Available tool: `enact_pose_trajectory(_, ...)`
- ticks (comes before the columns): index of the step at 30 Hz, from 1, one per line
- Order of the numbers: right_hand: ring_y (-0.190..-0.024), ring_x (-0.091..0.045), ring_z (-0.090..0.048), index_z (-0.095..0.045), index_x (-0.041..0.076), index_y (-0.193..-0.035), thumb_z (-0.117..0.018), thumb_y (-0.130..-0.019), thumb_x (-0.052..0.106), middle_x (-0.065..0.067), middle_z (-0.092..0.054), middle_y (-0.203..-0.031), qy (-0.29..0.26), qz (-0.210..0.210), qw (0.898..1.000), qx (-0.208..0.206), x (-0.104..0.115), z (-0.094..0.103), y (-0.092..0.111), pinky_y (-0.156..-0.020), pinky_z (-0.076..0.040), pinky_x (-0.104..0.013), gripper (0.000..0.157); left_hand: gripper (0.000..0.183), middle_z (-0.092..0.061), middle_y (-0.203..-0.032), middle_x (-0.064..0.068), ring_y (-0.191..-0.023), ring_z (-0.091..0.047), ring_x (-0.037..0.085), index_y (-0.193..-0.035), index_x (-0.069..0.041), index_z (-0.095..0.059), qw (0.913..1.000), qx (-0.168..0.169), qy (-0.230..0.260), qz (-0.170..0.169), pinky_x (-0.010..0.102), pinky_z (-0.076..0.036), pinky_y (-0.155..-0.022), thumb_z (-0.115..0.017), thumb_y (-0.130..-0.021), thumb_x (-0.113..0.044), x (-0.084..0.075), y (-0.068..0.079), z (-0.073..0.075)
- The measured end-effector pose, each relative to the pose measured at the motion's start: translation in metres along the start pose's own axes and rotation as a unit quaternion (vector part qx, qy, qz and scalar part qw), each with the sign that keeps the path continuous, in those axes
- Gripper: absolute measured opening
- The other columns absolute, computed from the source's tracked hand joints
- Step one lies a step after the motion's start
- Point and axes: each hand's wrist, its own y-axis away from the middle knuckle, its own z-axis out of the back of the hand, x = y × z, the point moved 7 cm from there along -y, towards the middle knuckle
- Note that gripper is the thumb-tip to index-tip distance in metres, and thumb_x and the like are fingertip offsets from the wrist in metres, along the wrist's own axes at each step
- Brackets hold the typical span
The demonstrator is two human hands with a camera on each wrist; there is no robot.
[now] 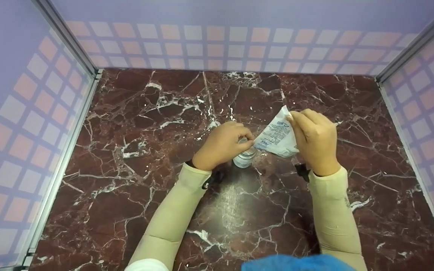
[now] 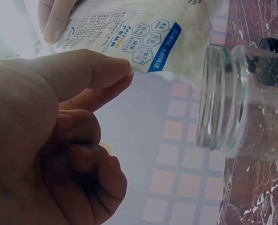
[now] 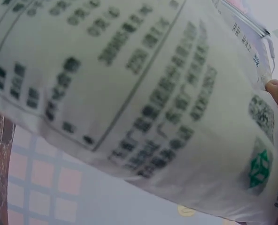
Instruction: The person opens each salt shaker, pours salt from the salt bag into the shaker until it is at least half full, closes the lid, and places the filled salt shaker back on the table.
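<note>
Left hand [image 1: 222,145] and right hand [image 1: 316,141] are clamping fingers on bag [image 1: 277,136] edges near jar [image 1: 243,162]; slipping grip could be spilling contents outside it.

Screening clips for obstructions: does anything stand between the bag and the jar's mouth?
Nothing visible: the left wrist view shows no object between the bag and the jar. The left hand pinches the bag's edge, apart from the jar.

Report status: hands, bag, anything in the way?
Left hand pinches bag by corner; right hand grips other side. Glass jar uncapped. Left hand partly hides jar in head view.
</note>
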Motion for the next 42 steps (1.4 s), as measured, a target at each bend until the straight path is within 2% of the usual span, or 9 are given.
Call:
enact_pose_trajectory(6, -0.058, -0.029, -0.051, -0.076, -0.001, -0.096, -0.074, -0.094, 0.010, -0.012, -0.064, -0.073, -0.006, 0.001, 1.000, -0.005, -0.003, -0.003, 0.001, -0.055, -0.040, -0.040, 0.012, 0.014, -0.072, -0.091, -0.006, -0.087, -0.061, 0.015, -0.099, -0.018, -0.080, 0.9999, -0.002, -0.011, 0.007, 0.031, -0.050, -0.080, -0.072, -0.097, -0.029, 0.002, 0.000, 0.002)
enact_pose_trajectory(12, -0.058, -0.031, -0.052, -0.076, -0.001, -0.095, -0.073, -0.095, 0.012, -0.012, -0.064, -0.073, -0.006, 0.005, 1.000, -0.005, -0.002, -0.001, 0.002, -0.056, -0.042, -0.043, 0.013, 0.014, -0.073, -0.093, -0.004, -0.087, -0.062, 0.016, -0.099, -0.017, -0.080, 0.9999, -0.003, -0.011, 0.001, 0.031, -0.050, -0.080, -0.072, -0.097, -0.029, 0.000, -0.001, 0.001)
enact_pose_trajectory(25, -0.057, -0.032, -0.053, -0.076, -0.001, -0.092, -0.068, -0.101, 0.024, -0.012, -0.067, -0.074, -0.002, 0.012, 1.000, -0.021, 0.007, 0.006, 0.004, -0.055, -0.040, -0.043, 0.028, 0.014, -0.073, -0.094, -0.006, -0.087, -0.062, 0.014, -0.100, -0.019, -0.080, 1.0000, -0.003, -0.005, -0.006, 0.030, -0.050, -0.080, -0.072, -0.097, -0.030, -0.003, 0.002, 0.003)
enact_pose_trajectory(34, -0.059, -0.034, -0.052, -0.076, -0.001, -0.093, -0.071, -0.097, 0.017, -0.012, -0.067, -0.075, -0.003, 0.015, 1.000, -0.014, 0.006, 0.003, 0.003, -0.055, -0.041, -0.044, 0.019, 0.015, -0.074, -0.095, -0.006, -0.088, -0.063, 0.015, -0.100, -0.019, -0.080, 0.9999, -0.005, -0.015, -0.005, 0.031, -0.051, -0.082, -0.073, -0.097, -0.031, 0.000, 0.000, 0.001)
enact_pose_trajectory(42, -0.058, -0.032, -0.051, -0.076, -0.001, -0.093, -0.070, -0.099, 0.017, -0.012, -0.066, -0.074, -0.010, 0.020, 1.000, -0.014, 0.006, 0.002, 0.004, -0.055, -0.040, -0.043, 0.020, 0.015, -0.072, -0.091, -0.004, -0.085, -0.060, 0.016, -0.100, -0.018, -0.080, 0.9997, -0.003, -0.023, -0.004, 0.032, -0.050, -0.078, -0.073, -0.097, -0.031, 0.001, 0.000, 0.000)
